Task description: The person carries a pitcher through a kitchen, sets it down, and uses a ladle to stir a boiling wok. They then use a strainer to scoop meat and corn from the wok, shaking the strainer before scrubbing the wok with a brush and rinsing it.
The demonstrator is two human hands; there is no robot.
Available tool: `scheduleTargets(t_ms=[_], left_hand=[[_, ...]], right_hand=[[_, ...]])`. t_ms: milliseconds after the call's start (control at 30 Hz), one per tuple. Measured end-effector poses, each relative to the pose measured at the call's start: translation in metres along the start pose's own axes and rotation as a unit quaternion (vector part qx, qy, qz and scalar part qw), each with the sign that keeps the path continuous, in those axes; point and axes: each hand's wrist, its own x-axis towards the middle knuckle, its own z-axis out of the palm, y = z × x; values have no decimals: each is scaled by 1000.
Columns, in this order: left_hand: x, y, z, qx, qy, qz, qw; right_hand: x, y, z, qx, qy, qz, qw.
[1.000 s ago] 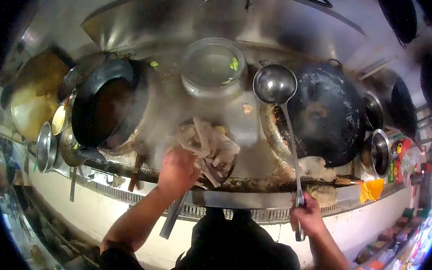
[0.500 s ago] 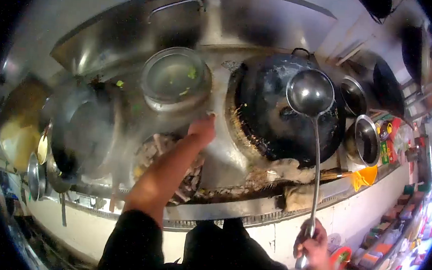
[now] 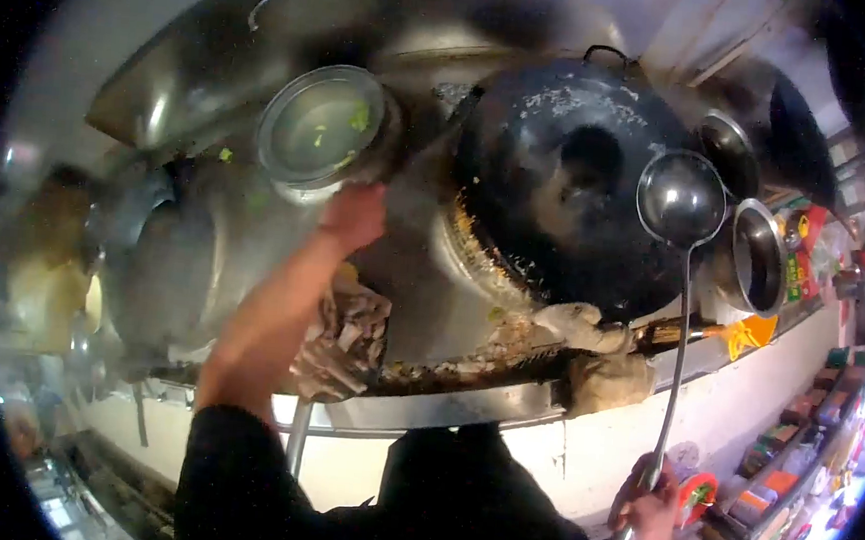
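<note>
My left hand (image 3: 356, 215) is closed beside the lower right rim of a round metal pot (image 3: 268, 148); its fingertips are hidden, and I cannot make out what they hold. Cloudy liquid with green scraps fills the pot. Under my left forearm lies a heap of brownish pieces (image 3: 352, 340), with a metal handle (image 3: 298, 439) sticking out below. My right hand (image 3: 645, 501) is wrapped round the long handle of a metal ladle (image 3: 680, 199). The ladle's bowl is over the right side of a large black wok (image 3: 521, 156).
Two metal bowls (image 3: 757, 258) stand right of the wok. At the front edge are a folded cloth (image 3: 610, 383), a brush (image 3: 674, 332) and an orange item (image 3: 749, 335). Steam blurs another wok (image 3: 167, 272) on the left. Containers line a shelf at right.
The view has shifted. My left hand has come closer to the pot's rim. The ladle has moved right across the wok, and the metal handle below the brownish pieces has come into sight.
</note>
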Motion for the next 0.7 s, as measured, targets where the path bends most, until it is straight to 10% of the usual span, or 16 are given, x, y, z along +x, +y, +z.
scheduleTargets(t_ms=[100, 167, 400, 533, 700], left_hand=[[-68, -18, -95, -10, 96, 97, 991], [-114, -10, -145, -205, -110, -94, 968], [-207, 3, -87, -86, -40, 119, 988], [-241, 20, -109, -140, 10, 49, 989], [-362, 46, -79, -233, 5, -333, 914]], right_hand=[[15, 18, -17, -23, -42, -52, 998], [19, -9, 3, -58, -120, -16, 991], [22, -12, 49, -94, -171, -119, 974], [9, -18, 70, -102, -183, -97, 973], [1, -19, 83, -129, -233, -71, 961]])
